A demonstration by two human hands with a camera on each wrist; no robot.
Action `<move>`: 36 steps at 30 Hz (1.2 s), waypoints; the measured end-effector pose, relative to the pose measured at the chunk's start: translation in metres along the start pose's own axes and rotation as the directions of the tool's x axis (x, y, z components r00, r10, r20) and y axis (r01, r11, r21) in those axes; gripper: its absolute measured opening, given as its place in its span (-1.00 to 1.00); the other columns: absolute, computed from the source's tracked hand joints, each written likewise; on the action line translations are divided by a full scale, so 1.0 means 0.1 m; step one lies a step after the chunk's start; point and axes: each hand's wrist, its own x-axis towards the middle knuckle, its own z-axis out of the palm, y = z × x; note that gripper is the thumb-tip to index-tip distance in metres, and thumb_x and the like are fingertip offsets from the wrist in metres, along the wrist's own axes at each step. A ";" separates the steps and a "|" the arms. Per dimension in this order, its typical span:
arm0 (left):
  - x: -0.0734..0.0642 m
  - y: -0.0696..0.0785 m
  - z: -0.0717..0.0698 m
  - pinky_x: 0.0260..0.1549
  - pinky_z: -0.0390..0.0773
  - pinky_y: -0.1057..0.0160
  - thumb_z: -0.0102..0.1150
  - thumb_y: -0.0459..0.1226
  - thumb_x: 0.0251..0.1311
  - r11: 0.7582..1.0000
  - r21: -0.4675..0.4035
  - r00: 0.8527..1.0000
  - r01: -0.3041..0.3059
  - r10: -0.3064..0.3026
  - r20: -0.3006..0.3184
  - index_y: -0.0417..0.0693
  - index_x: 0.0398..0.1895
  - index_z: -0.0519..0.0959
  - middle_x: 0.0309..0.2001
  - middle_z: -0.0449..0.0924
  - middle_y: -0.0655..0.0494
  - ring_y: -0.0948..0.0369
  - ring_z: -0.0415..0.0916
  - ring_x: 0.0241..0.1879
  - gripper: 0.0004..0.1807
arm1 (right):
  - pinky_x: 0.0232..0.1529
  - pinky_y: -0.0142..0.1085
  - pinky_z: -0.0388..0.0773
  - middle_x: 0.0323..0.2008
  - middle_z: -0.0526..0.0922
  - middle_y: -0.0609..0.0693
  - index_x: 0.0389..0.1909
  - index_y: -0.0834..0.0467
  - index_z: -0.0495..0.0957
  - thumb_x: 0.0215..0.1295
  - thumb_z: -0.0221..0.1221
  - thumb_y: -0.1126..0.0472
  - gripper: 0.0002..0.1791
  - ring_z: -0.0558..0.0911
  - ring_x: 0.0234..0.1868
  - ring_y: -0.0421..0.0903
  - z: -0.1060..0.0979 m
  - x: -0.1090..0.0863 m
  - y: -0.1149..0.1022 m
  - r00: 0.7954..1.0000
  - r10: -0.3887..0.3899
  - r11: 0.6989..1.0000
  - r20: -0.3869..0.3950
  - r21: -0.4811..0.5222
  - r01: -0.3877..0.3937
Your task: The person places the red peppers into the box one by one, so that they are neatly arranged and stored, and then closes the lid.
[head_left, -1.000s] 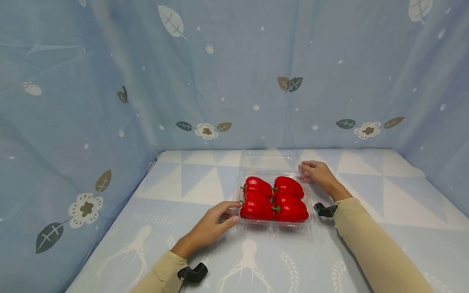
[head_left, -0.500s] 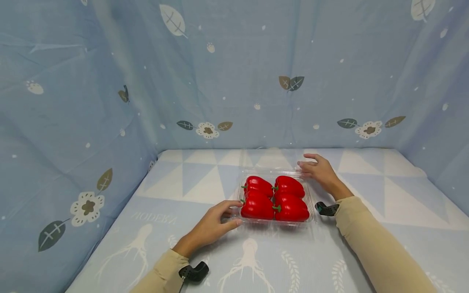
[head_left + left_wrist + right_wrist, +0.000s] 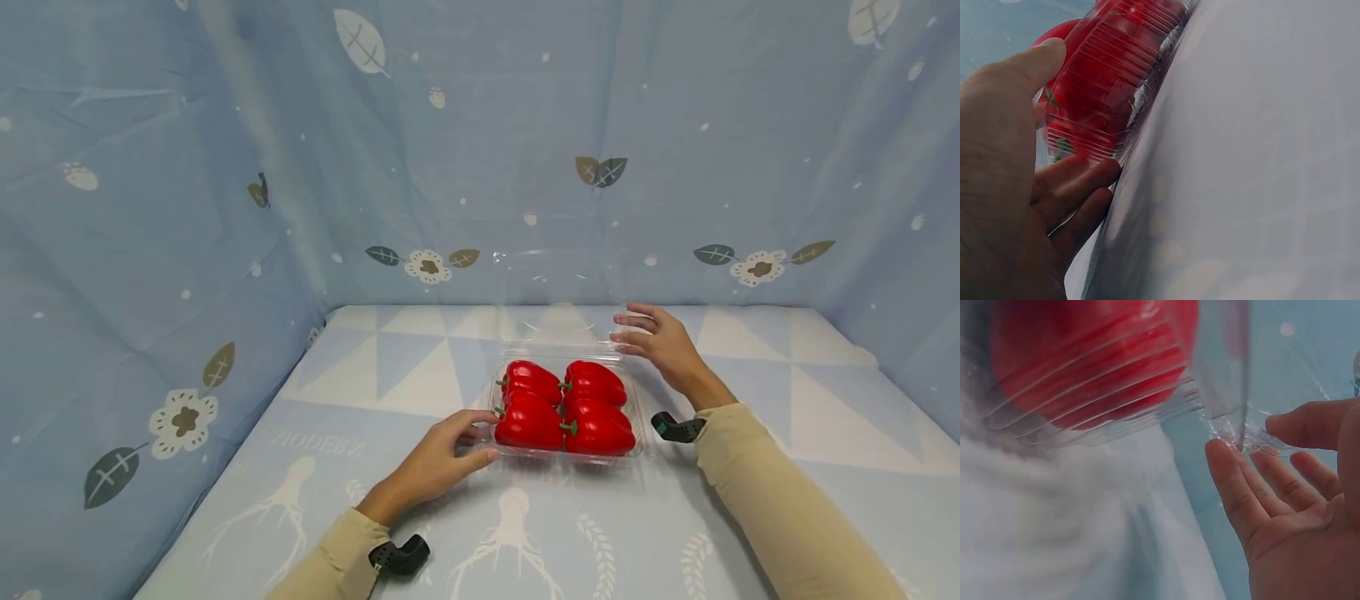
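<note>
Several red bell peppers (image 3: 528, 421) with green stems sit side by side in a clear plastic clamshell box (image 3: 517, 454) on the table. Its transparent lid (image 3: 558, 321) stands up along the far edge, joined to the base there. At the box's near left corner, my left hand (image 3: 435, 458) grips the wall, the thumb at the front and the fingers at the side. Beyond the far right corner is my right hand (image 3: 663, 346), its fingers spread and fairly straight, touching the edge of the raised lid. In the right wrist view, clear plastic (image 3: 1235, 434) shows between thumb and fingertips.
A patterned cloth (image 3: 322, 483) covers the table under the box. Blue printed curtain (image 3: 450, 167) hangs behind the table and along both sides. Each wrist carries a small black device (image 3: 401, 554).
The lid has swung up from lying back behind the box to standing upright. My right hand has risen and shifted slightly away with it. The left hand stays at its corner.
</note>
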 end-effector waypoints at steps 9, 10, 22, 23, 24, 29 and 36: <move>0.00 -0.02 0.00 0.14 0.53 0.17 0.30 0.03 0.29 1.000 0.004 1.000 -0.010 0.010 -0.013 0.15 0.31 0.47 0.23 0.48 0.30 0.24 0.55 0.12 -0.45 | 0.07 -0.20 0.58 0.36 0.31 0.38 0.53 0.28 0.06 0.44 0.16 0.36 -0.27 0.60 0.18 0.10 0.00 -0.05 -0.06 0.998 -0.058 0.998 0.020 0.027 0.058; 0.00 -0.02 0.00 0.14 0.53 0.17 0.30 0.02 0.29 1.000 0.004 1.000 -0.012 0.012 -0.014 0.14 0.30 0.47 0.23 0.48 0.29 0.23 0.55 0.12 -0.45 | 0.06 -0.21 0.58 0.35 0.33 0.37 0.53 0.28 0.08 0.43 0.17 0.36 -0.27 0.59 0.19 0.11 0.01 -0.06 -0.06 0.998 -0.060 0.998 0.018 0.017 0.060; 0.01 0.00 0.01 0.15 0.53 0.12 0.29 0.04 0.30 1.000 0.008 1.000 -0.005 0.005 -0.013 0.13 0.31 0.46 0.24 0.47 0.27 0.21 0.54 0.12 -0.44 | 0.09 -0.22 0.55 0.31 0.39 0.34 0.50 0.25 0.17 0.51 0.13 0.16 -0.35 0.55 0.24 0.10 -0.01 -0.10 -0.10 0.995 -0.100 0.994 0.029 0.038 0.099; 0.01 0.00 0.01 0.15 0.53 0.12 0.29 0.04 0.30 1.000 0.008 1.000 -0.004 0.004 -0.012 0.13 0.31 0.46 0.24 0.47 0.27 0.21 0.54 0.12 -0.44 | 0.10 -0.22 0.54 0.29 0.42 0.31 0.50 0.25 0.18 0.52 0.11 0.13 -0.36 0.54 0.25 0.11 -0.02 -0.10 -0.10 0.994 -0.104 0.994 0.033 0.048 0.102; 0.01 0.01 0.02 0.15 0.53 0.12 0.29 0.04 0.30 1.000 0.008 1.000 -0.002 0.002 -0.011 0.14 0.31 0.46 0.24 0.47 0.27 0.22 0.54 0.12 -0.44 | 0.11 -0.21 0.54 0.28 0.46 0.27 0.49 0.25 0.19 0.53 0.09 0.11 -0.38 0.53 0.25 0.13 -0.02 -0.10 -0.11 0.994 -0.107 0.992 0.034 0.063 0.105; 0.00 0.01 0.02 0.16 0.52 0.10 0.28 0.05 0.30 1.000 0.008 1.000 0.005 -0.005 -0.011 0.16 0.31 0.46 0.25 0.46 0.26 0.22 0.54 0.13 -0.45 | 0.19 -0.15 0.48 0.17 0.57 0.04 0.43 0.26 0.24 0.62 -0.11 0.07 -0.48 0.48 0.29 0.20 -0.01 -0.12 -0.16 0.992 -0.115 0.981 0.060 0.162 0.104; 0.00 0.01 0.03 0.15 0.53 0.09 0.28 0.06 0.30 1.000 0.009 1.000 0.003 -0.003 -0.013 0.17 0.31 0.46 0.25 0.46 0.28 0.22 0.54 0.12 -0.45 | 0.22 -0.09 0.45 0.12 0.59 0.00 0.26 0.09 0.38 0.61 -0.17 -0.10 -0.54 0.48 0.27 0.18 -0.02 -0.13 -0.22 0.995 -0.070 0.970 0.073 0.239 0.051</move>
